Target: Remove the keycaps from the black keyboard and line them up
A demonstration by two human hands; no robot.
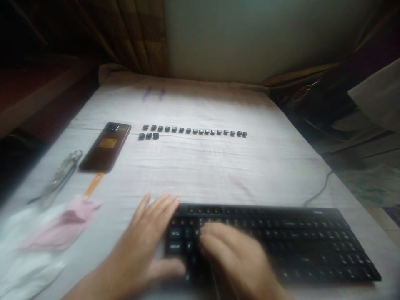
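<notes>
Keyboard (296, 239) lies along the near side of the table (193, 179); left hand (140, 246) is spread wide at its left end, right hand (240, 258) bends narrow over the keys (175, 246). If the right hand slips, a key could jump and disturb the loose keycaps (188, 131), lined up toward the far edge. What its curled fingers hold is hidden, I cannot tell; blur covers the lower keys.

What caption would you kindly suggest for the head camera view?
Left hand and right hand at a black keyboard, small loose keys in two rows beyond.
</notes>
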